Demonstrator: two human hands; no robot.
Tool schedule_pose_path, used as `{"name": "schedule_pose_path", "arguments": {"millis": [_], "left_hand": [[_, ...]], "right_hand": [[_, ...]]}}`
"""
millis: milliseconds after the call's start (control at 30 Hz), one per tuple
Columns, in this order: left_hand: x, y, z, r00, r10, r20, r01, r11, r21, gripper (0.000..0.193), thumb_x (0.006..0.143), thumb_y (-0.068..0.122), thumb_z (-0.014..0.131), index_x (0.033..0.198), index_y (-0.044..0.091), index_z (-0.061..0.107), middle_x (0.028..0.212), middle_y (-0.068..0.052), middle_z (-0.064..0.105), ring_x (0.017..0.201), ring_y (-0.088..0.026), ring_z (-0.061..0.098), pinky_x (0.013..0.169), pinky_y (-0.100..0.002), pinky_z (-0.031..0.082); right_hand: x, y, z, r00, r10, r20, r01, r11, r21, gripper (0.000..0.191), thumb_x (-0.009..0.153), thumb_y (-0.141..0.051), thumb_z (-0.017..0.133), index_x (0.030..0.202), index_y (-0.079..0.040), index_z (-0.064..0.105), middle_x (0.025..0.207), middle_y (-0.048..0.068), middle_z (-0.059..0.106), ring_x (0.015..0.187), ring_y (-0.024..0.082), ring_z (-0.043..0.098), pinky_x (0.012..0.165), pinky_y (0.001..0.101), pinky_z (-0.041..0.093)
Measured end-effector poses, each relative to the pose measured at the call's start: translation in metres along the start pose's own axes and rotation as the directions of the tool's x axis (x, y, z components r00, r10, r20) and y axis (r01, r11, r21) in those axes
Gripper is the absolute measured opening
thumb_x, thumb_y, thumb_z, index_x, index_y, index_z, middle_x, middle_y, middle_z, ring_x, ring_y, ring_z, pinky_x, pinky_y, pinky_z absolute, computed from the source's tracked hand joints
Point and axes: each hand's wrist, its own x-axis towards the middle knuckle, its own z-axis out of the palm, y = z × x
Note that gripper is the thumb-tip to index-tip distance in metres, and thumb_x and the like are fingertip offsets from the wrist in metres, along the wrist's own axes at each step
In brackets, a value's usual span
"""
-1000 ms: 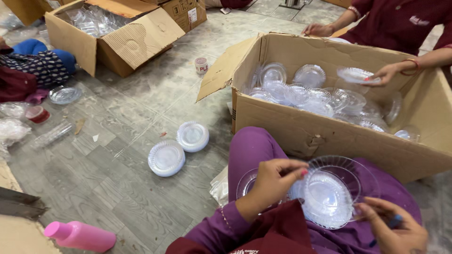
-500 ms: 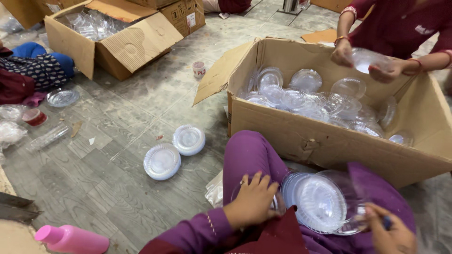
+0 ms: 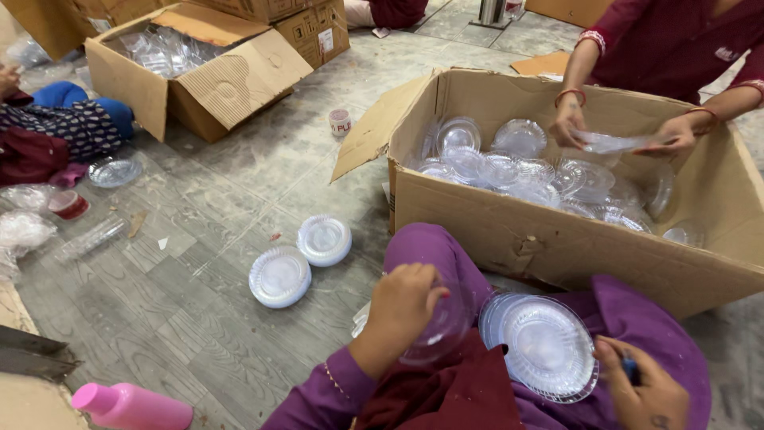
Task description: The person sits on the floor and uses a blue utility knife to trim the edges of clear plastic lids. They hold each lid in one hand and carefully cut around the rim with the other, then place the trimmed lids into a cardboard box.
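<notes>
Seen from the head camera, the left hand (image 3: pixel 402 306) curls its fingers over a clear round plastic bowl (image 3: pixel 439 330) resting on the purple-clad lap. The right hand (image 3: pixel 646 392) pinches a small blue object (image 3: pixel 630 369) beside a stack of clear ribbed plastic plates (image 3: pixel 543 346). Beyond, a co-worker's hands (image 3: pixel 621 131) hold a clear plate over the large brown cardboard box (image 3: pixel 557 239). Two white plate stacks (image 3: pixel 301 259) sit on the grey floor (image 3: pixel 199 318).

Purple sleeve (image 3: pixel 318 396) with a small beaded trim at the cuff. Purple trousers (image 3: pixel 446 255), dusty at the knee. Dark maroon cloth (image 3: pixel 446 394) over the lap.
</notes>
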Motion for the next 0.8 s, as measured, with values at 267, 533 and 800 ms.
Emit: {"name": "schedule_pose_path", "arguments": {"millis": [267, 533, 800], "left_hand": [[-0.004, 0.019, -0.020, 0.990, 0.092, -0.103, -0.119, 0.947, -0.298, 0.014, 0.085, 0.022, 0.079, 0.086, 0.010, 0.072, 0.084, -0.007, 0.073, 0.081, -0.028, 0.070, 0.071, -0.041, 0.052], [-0.003, -0.002, 0.001, 0.993, 0.108, 0.036, -0.071, 0.835, -0.546, 0.017, 0.095, 0.008, 0.068, 0.112, 0.009, 0.073, 0.102, -0.011, 0.075, 0.094, -0.027, 0.076, 0.083, -0.035, 0.059], [-0.013, -0.006, 0.029, 0.978, 0.194, 0.082, -0.099, 0.767, -0.634, 0.039, 0.094, -0.005, 0.055, 0.129, 0.010, 0.068, 0.122, -0.015, 0.072, 0.114, -0.030, 0.072, 0.097, -0.035, 0.059]], "right_hand": [[-0.014, -0.029, 0.035, 0.824, -0.478, 0.303, 0.372, 0.861, 0.347, 0.037, 0.083, -0.024, 0.074, 0.115, -0.005, 0.076, 0.103, 0.010, 0.082, 0.087, 0.017, 0.075, 0.078, 0.0280, 0.058], [0.009, -0.010, 0.077, 0.887, -0.441, 0.135, 0.368, 0.853, 0.369, 0.017, 0.085, -0.006, 0.077, 0.102, 0.001, 0.078, 0.081, 0.013, 0.079, 0.064, 0.018, 0.075, 0.067, 0.0301, 0.061], [-0.027, -0.004, 0.051, 0.882, -0.472, -0.005, 0.380, 0.705, 0.599, 0.012, 0.097, -0.007, 0.073, 0.098, 0.005, 0.074, 0.084, 0.014, 0.077, 0.070, 0.014, 0.072, 0.072, 0.0265, 0.059]]}}
